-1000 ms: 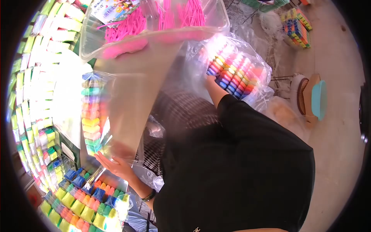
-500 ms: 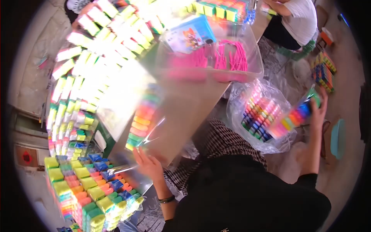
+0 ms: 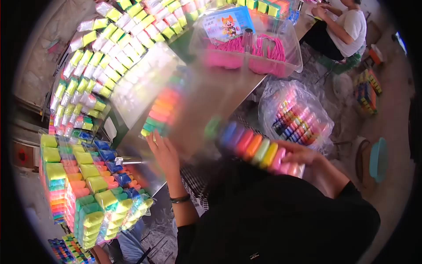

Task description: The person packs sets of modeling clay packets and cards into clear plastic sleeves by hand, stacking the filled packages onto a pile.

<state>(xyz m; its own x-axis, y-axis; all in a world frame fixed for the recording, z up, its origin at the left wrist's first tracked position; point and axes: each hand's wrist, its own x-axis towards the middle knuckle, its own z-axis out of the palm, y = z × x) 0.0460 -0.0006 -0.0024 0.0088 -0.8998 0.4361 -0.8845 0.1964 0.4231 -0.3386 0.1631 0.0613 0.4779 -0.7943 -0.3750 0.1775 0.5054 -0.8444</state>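
My left hand (image 3: pixel 163 154) is at the near end of a clear strip pack of coloured clay (image 3: pixel 162 110) above the table, its fingers over the pack's edge. The pack's far end is smeared by motion, and the thumb's grip is largely hidden. On the right, my right hand (image 3: pixel 301 157) grips another strip pack of coloured clay (image 3: pixel 255 147), with blue, red, orange, green, yellow and pink pieces in a row. This pack hangs tilted in front of my body, its blue end blurred.
Packed clay strips (image 3: pixel 94 176) are stacked at the left, with many more rows (image 3: pixel 118 39) behind. A clear bin (image 3: pixel 246 59) holds pink strands and a blue card (image 3: pixel 228 24). A plastic bag (image 3: pixel 299 114) of packs stands beside the table (image 3: pixel 202 97). Another person (image 3: pixel 343 31) sits at the far right.
My right hand has brought its pack from above the plastic bag at the right to in front of my body. My left hand and its pack have shifted slightly away from me.
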